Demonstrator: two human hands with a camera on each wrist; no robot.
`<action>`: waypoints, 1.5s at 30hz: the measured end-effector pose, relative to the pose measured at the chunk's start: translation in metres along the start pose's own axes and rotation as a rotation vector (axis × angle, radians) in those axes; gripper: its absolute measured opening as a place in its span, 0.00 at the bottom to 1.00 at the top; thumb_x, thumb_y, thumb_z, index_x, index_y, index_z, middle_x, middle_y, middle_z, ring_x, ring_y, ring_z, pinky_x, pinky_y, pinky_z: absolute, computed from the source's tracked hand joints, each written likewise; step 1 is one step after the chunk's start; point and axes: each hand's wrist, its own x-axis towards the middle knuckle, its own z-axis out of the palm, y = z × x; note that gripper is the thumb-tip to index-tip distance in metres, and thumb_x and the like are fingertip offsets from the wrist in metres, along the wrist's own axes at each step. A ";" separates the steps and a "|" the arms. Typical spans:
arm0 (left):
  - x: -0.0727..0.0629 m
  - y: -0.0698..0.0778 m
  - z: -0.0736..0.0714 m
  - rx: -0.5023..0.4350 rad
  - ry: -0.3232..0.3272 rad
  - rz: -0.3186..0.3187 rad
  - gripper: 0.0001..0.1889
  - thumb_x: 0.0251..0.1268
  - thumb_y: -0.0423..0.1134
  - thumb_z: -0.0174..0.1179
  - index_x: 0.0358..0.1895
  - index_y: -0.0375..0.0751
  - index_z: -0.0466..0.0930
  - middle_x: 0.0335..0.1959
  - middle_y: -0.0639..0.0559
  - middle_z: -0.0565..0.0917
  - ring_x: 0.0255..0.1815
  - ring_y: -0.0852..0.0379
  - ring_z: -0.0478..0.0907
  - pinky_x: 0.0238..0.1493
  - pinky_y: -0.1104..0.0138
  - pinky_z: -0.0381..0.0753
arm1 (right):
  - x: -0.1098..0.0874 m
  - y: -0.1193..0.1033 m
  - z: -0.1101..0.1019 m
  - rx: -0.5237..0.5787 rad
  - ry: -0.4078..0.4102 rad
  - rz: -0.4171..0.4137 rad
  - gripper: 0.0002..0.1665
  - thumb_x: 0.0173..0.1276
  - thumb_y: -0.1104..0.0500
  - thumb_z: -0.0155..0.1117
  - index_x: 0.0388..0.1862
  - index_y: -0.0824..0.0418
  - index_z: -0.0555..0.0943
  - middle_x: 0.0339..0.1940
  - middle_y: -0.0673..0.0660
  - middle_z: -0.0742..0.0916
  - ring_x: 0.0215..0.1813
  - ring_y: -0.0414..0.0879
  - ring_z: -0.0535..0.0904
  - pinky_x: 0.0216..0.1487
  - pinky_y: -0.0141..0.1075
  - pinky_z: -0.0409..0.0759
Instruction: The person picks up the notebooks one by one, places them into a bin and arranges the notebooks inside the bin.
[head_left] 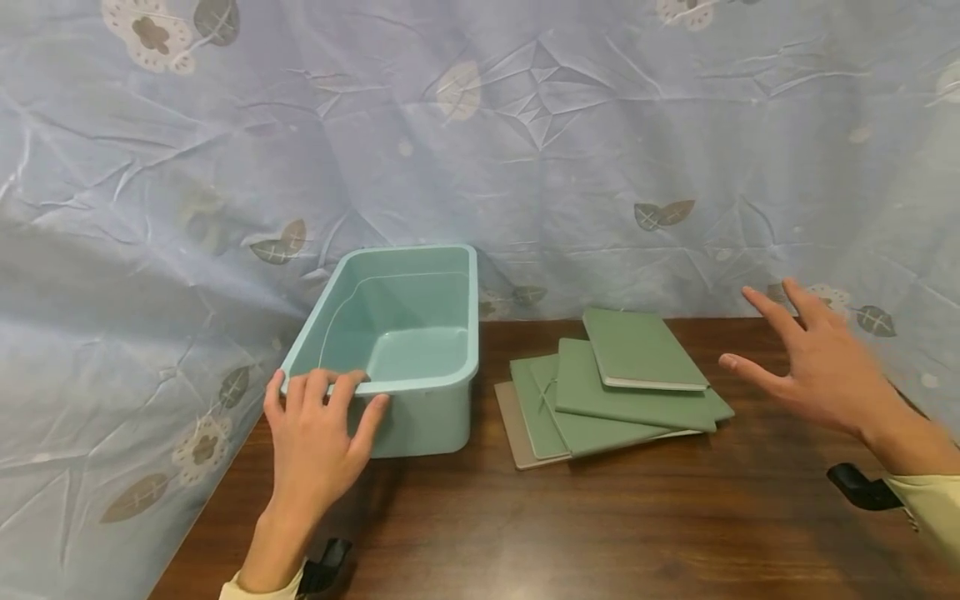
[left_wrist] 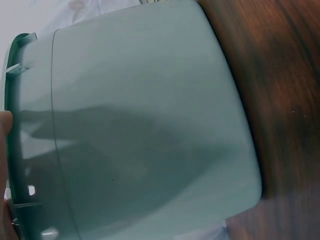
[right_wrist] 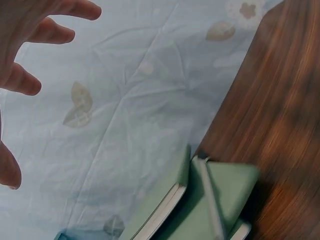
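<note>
My left hand (head_left: 313,454) grips the near rim of a light teal plastic bin (head_left: 423,417), fingers over the edge and thumb on the outside. The bin's smooth outer wall (left_wrist: 145,110) fills most of the left wrist view. Inside it, the visible floor is bare. Off to the right, my right hand (head_left: 828,375) hovers with fingers spread, holding nothing. Between the hands lies a fanned, uneven pile of several green notebooks (head_left: 648,350), a thicker one on top. A beige cover (head_left: 517,437) sticks out at the pile's lower left.
Everything stands on a dark brown wooden table (head_left: 600,533). A pale blue-grey curtain (head_left: 525,167) with flowers and leaves hangs right behind the bin and along the left side. Black wrist straps (head_left: 862,487) show near both sleeves.
</note>
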 end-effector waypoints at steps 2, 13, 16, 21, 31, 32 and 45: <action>-0.001 -0.001 0.001 -0.032 0.033 0.006 0.32 0.81 0.65 0.49 0.49 0.38 0.86 0.39 0.37 0.81 0.45 0.32 0.74 0.71 0.27 0.56 | 0.003 -0.007 0.002 0.048 -0.017 -0.002 0.59 0.72 0.36 0.69 0.91 0.46 0.48 0.89 0.74 0.45 0.84 0.83 0.46 0.68 0.83 0.54; -0.001 -0.006 0.007 -0.259 0.231 0.062 0.22 0.77 0.55 0.62 0.46 0.38 0.91 0.40 0.41 0.89 0.45 0.36 0.80 0.73 0.29 0.57 | 0.021 -0.034 0.012 0.137 -0.055 0.004 0.57 0.74 0.33 0.65 0.90 0.39 0.45 0.91 0.68 0.43 0.85 0.81 0.46 0.67 0.84 0.53; 0.000 -0.006 0.005 -0.284 0.267 0.063 0.21 0.76 0.55 0.64 0.47 0.38 0.92 0.43 0.40 0.91 0.48 0.36 0.84 0.75 0.29 0.59 | 0.025 -0.040 0.018 0.150 -0.063 0.006 0.56 0.74 0.33 0.64 0.90 0.39 0.45 0.91 0.68 0.43 0.85 0.81 0.46 0.68 0.84 0.53; -0.003 -0.005 0.001 -0.293 0.333 0.052 0.21 0.74 0.54 0.66 0.46 0.37 0.94 0.45 0.39 0.93 0.50 0.35 0.88 0.76 0.31 0.65 | 0.033 -0.050 0.029 0.191 -0.066 -0.012 0.56 0.75 0.34 0.64 0.91 0.41 0.45 0.90 0.70 0.44 0.85 0.82 0.46 0.70 0.83 0.52; -0.004 -0.005 -0.001 -0.246 0.367 0.048 0.21 0.74 0.54 0.67 0.44 0.36 0.94 0.43 0.39 0.94 0.47 0.35 0.90 0.75 0.36 0.71 | 0.046 -0.067 0.049 0.223 -0.112 -0.014 0.56 0.75 0.32 0.63 0.91 0.42 0.46 0.90 0.69 0.43 0.87 0.77 0.42 0.74 0.82 0.50; -0.004 -0.005 -0.001 -0.246 0.369 0.048 0.21 0.74 0.54 0.67 0.44 0.36 0.94 0.43 0.39 0.94 0.47 0.35 0.90 0.75 0.36 0.71 | 0.047 -0.069 0.051 0.219 -0.117 -0.014 0.56 0.74 0.31 0.63 0.91 0.42 0.46 0.90 0.69 0.43 0.87 0.77 0.42 0.74 0.81 0.50; -0.002 0.000 0.001 -0.198 0.427 0.039 0.18 0.72 0.52 0.69 0.42 0.38 0.95 0.41 0.41 0.94 0.44 0.36 0.91 0.69 0.34 0.76 | 0.058 -0.086 0.071 0.179 -0.157 -0.038 0.55 0.74 0.29 0.62 0.90 0.46 0.51 0.89 0.72 0.47 0.88 0.76 0.43 0.80 0.76 0.46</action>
